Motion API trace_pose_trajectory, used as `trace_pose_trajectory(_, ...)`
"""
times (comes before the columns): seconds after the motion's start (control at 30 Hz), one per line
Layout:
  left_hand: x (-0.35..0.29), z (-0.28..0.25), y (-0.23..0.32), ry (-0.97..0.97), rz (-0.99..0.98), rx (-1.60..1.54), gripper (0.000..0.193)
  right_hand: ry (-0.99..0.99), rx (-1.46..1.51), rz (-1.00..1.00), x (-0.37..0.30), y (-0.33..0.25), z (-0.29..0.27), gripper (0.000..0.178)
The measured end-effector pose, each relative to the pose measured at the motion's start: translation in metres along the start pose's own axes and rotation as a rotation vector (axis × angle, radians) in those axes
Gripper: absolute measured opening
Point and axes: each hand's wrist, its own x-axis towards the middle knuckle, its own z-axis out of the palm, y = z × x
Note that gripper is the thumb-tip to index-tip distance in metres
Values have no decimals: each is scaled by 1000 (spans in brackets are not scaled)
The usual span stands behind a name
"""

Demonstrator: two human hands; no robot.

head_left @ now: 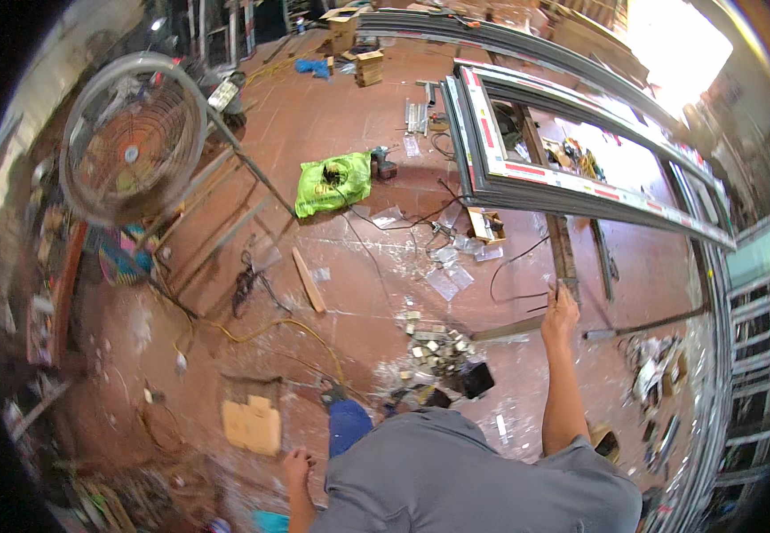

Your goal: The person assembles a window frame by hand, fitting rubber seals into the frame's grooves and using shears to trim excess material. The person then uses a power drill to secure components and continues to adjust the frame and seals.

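My right arm reaches forward. My right hand is closed, its fingers pinched together near a dark upright metal bar of the stand. Whatever is between those fingers is too small to make out. Thin dark rods show just left of the hand. Beyond it lies a stack of rectangular metal frames with printed protective tape. Low at my left side hangs my left hand, its fingers loosely bent and apart, with nothing visible in them. The nearest thing to it is a flattened piece of cardboard on the floor.
A large round fan stands at the left. On the tiled floor lie a green bag, a cordless drill, a wooden strip, a yellow cable and a heap of small blocks. Metal frames lean at the right.
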Motion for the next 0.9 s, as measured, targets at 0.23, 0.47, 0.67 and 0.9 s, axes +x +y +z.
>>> trace_pose_trajectory(0.23,13,33,342,-235,943,728,79,-831,334,-286,-99,-291,12,38)
trace_pose_trajectory(0.47,10,146,483,-1229,1239,504,49,-907,1038,-246,-53,-432,6,30)
trace_pose_trajectory(0.67,169,93,469,-679,544,488,22,-917,1105,183,54,-371,34,30)
trace_pose_trajectory(0.9,285,-193,569,792,1096,424,16,-763,1514,439,153,-348,68,28)
